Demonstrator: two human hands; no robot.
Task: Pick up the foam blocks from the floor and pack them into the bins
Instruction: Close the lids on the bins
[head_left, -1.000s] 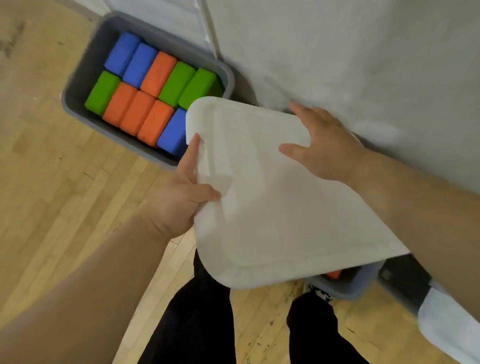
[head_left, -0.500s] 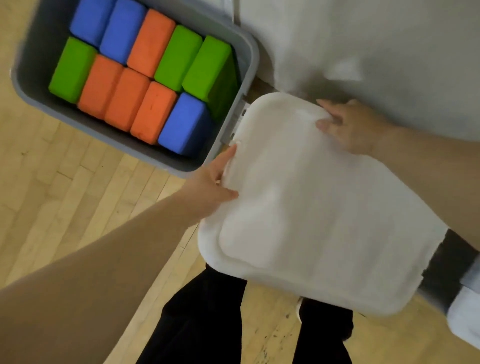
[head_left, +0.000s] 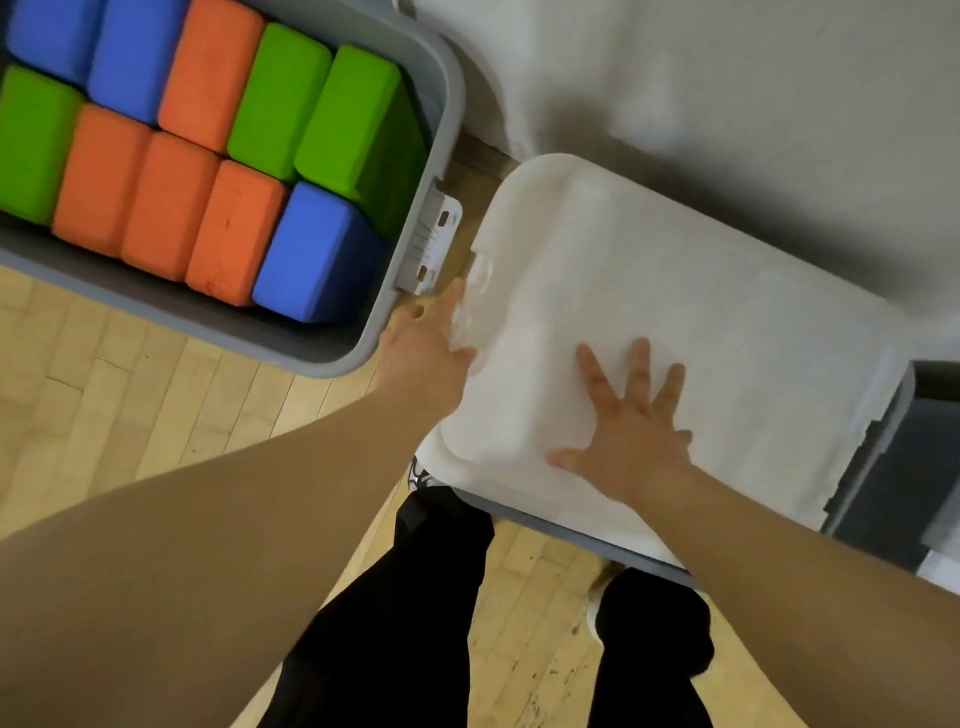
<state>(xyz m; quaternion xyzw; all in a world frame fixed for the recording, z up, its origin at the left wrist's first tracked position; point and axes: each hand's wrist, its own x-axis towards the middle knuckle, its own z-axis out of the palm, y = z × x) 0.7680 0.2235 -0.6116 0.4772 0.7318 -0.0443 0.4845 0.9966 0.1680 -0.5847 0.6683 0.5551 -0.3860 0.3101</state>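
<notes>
Wood floor (head_left: 156, 415) below. My right hand (head_left: 628, 436), fingers spread, presses the white lid (head_left: 701, 322); my left hand (head_left: 423, 338) grips its edge beside the bin (head_left: 448, 104).

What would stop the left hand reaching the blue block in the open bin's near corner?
Probably nothing, so yes: the blue block lies uncovered just over the rim of the open bin from the left hand, which must first release the white lid.

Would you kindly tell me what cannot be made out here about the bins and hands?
Head view:
- Lidded bin: contents hidden by the white lid.
- Open bin: leftmost blocks cut off by the frame edge.
- Left hand: grip on the lid blurred.
- Dark bin at right: cut off by the frame edge.
</notes>
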